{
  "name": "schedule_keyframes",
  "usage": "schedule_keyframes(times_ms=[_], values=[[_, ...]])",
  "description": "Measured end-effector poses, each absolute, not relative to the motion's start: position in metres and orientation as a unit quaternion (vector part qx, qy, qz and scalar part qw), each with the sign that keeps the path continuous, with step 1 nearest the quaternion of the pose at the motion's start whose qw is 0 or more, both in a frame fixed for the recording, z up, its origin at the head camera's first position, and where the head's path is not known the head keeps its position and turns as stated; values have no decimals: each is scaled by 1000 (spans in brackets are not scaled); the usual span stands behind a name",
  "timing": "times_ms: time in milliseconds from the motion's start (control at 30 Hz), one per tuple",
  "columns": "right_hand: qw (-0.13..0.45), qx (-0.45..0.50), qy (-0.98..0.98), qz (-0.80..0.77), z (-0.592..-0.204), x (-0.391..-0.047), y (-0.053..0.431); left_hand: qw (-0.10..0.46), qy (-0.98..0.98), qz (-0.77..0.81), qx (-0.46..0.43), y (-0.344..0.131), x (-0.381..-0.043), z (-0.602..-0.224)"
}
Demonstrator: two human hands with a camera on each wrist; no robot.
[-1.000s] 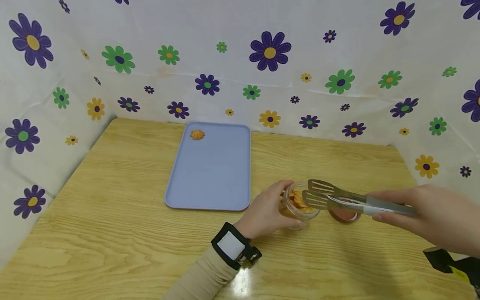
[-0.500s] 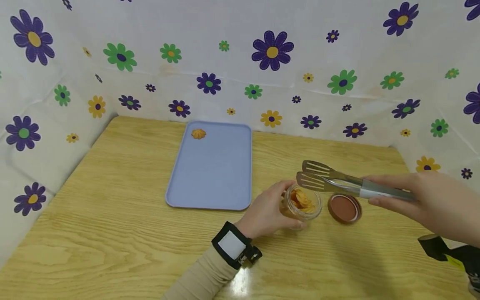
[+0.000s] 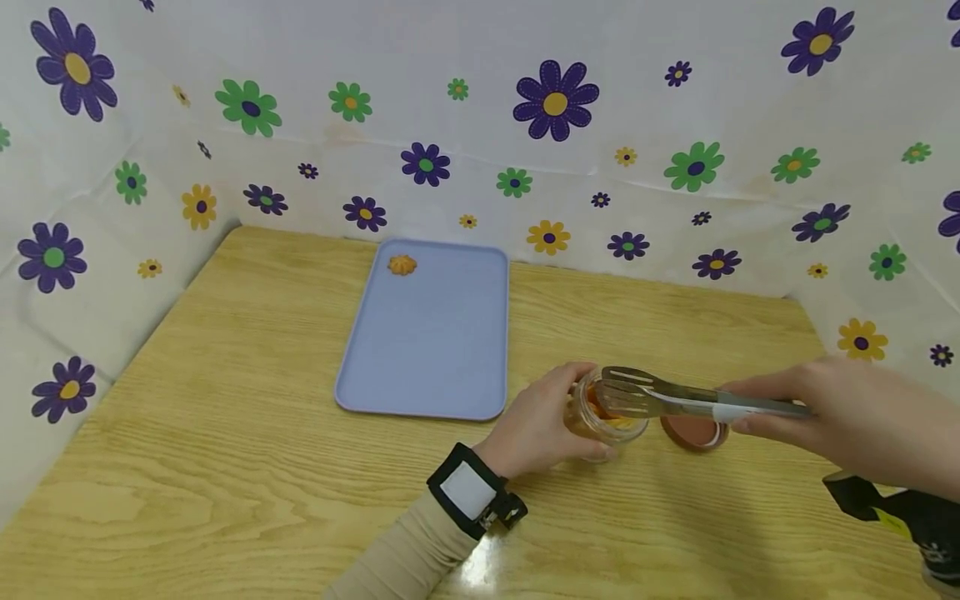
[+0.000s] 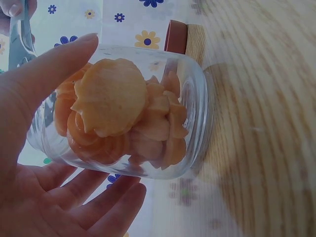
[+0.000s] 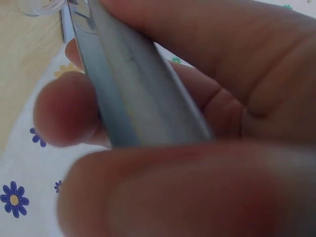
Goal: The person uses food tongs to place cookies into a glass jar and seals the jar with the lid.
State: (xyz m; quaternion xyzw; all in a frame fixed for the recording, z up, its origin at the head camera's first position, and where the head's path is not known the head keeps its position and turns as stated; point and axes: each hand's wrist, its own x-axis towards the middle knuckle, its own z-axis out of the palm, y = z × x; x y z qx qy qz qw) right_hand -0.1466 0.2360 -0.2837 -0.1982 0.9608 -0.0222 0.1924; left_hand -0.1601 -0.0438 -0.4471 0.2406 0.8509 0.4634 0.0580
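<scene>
The left hand (image 3: 536,425) is wrapped round a small glass jar (image 3: 600,412) of orange, ridged cookies (image 4: 116,116), thumb across the near side and fingers curled beneath it, as the left wrist view shows close up; the jar stands on the wooden table (image 3: 225,467), a little right of centre and toward the near edge. The right hand (image 3: 847,417), coming in from 3 o'clock, pinches a pair of metal tongs (image 3: 675,398) between thumb and fingers well back on the handle. The tongs' slotted tips are squeezed nearly together and lie over the mouth of the jar; whether they have hold of a cookie cannot be told from here. The right wrist view shows only blurred fingers pressed on the tongs' steel arms. Just beside the jar at its 3 o'clock, partly under the tongs, lies a brown lid (image 3: 693,432), flat on the table. From the jar toward 10 o'clock sits a pale blue tray (image 3: 427,367), near but apart, with a single cookie (image 3: 402,265) in its far left corner. A white cloth with printed flowers (image 3: 555,100) walls in the table on three sides.
</scene>
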Motion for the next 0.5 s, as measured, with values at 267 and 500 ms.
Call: schedule_keyframes(times_ms=[267,500], values=[[192,-195,961,-42,-279,-147,235,59,849,464,247,-42,-161,-448],[76,-220,972,-15,-246,-167,212,61,852,461,242,-42,-161,-448]])
